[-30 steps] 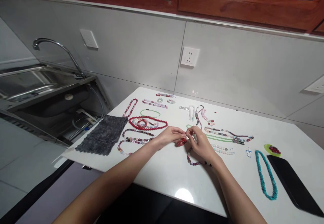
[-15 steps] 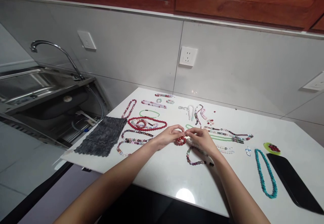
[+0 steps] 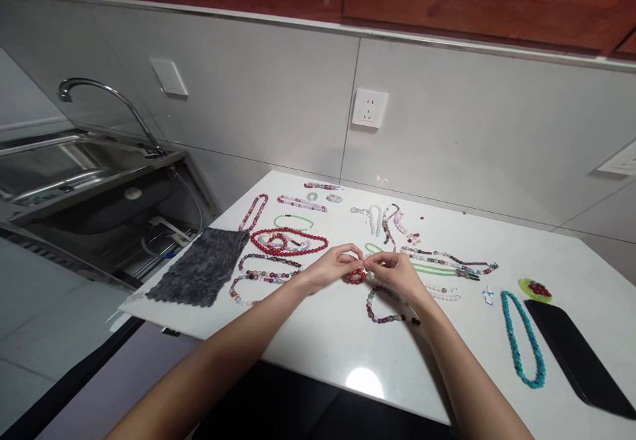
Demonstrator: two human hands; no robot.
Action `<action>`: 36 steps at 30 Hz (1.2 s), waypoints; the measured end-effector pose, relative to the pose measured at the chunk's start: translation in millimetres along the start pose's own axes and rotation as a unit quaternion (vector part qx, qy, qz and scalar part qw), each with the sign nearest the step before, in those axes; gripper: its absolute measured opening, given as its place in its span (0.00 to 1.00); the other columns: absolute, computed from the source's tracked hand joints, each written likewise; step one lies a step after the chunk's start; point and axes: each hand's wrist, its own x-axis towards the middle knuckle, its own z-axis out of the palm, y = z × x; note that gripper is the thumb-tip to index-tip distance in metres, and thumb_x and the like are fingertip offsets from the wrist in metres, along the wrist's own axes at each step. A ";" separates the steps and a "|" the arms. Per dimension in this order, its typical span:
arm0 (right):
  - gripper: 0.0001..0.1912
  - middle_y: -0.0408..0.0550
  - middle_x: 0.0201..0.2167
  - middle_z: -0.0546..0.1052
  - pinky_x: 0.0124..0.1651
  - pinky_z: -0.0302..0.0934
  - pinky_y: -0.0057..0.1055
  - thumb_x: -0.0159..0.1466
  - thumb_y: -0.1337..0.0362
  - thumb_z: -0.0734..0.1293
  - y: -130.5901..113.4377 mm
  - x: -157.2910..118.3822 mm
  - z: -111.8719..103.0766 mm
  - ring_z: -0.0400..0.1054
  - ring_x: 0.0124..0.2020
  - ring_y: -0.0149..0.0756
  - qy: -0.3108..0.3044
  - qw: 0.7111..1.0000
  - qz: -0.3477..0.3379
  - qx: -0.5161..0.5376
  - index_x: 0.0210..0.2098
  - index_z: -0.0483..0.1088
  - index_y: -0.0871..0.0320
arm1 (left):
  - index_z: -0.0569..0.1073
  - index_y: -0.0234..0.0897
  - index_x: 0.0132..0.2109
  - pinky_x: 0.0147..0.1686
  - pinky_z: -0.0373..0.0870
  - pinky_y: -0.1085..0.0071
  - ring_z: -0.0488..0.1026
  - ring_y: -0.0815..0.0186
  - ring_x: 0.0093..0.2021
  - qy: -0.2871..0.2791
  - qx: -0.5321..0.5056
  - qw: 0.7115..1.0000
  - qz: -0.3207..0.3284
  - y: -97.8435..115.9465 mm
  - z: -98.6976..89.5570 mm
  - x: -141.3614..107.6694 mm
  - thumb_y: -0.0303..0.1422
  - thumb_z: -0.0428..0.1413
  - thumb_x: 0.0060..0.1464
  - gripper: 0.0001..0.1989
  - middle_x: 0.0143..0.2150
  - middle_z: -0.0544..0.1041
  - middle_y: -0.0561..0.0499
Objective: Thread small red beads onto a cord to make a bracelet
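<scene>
My left hand (image 3: pixel 335 268) and my right hand (image 3: pixel 392 272) meet fingertip to fingertip above the white tabletop (image 3: pixel 318 347). Both are closed in a pinch; whatever is between the fingertips is too small to make out. A small red bead loop (image 3: pixel 356 277) hangs or lies just under the fingertips. Below my right hand a multicoloured bead strand (image 3: pixel 381 321) curves on the table, partly hidden by the wrist. Left of my left hand lies a long red bead necklace (image 3: pixel 318 249), with multicoloured strands (image 3: pixel 271 273) nearer the front.
A dark grey cloth (image 3: pixel 201 268) lies at the left. On the right are a turquoise necklace (image 3: pixel 519 347), a black phone (image 3: pixel 579 357) and a green dish (image 3: pixel 531 289) of red beads. Green strands (image 3: pixel 437 270) lie beyond my right hand. A sink (image 3: pixel 84 168) stands far left.
</scene>
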 end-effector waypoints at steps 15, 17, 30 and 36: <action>0.06 0.42 0.28 0.67 0.34 0.53 0.29 0.60 0.61 0.61 -0.7 -1.4 8.2 0.59 0.29 0.31 -0.024 0.996 -0.068 -0.053 0.31 0.65 0.57 | 0.74 0.34 0.41 0.34 0.62 0.72 0.68 0.70 0.31 0.012 0.002 1.000 -0.003 4.7 4.9 -0.7 0.43 0.62 0.49 0.17 0.32 0.73 0.49; 0.05 0.41 0.27 0.67 0.33 0.52 0.29 0.60 0.63 0.60 -0.3 -1.7 9.6 0.59 0.29 0.32 -0.016 0.996 -0.070 -0.062 0.30 0.65 0.57 | 0.74 0.33 0.40 0.33 0.61 0.72 0.68 0.71 0.30 0.028 -0.001 1.000 -0.010 3.2 4.8 0.6 0.42 0.62 0.49 0.17 0.31 0.73 0.49; 0.04 0.43 0.30 0.68 0.36 0.54 0.31 0.61 0.65 0.60 -3.6 -6.5 20.4 0.60 0.33 0.35 0.043 0.969 -0.141 -0.196 0.29 0.61 0.55 | 0.74 0.31 0.32 0.30 0.61 0.73 0.66 0.72 0.26 0.068 -0.034 0.997 -0.020 -4.5 2.7 4.5 0.33 0.60 0.48 0.07 0.26 0.71 0.51; 0.04 0.45 0.32 0.71 0.40 0.56 0.33 0.63 0.63 0.61 -4.8 -6.4 19.9 0.63 0.36 0.36 0.063 0.969 -0.158 -0.182 0.32 0.65 0.55 | 0.72 0.31 0.31 0.29 0.60 0.72 0.66 0.72 0.25 0.079 -0.048 0.996 -0.013 -4.3 1.9 3.9 0.32 0.60 0.48 0.08 0.25 0.71 0.51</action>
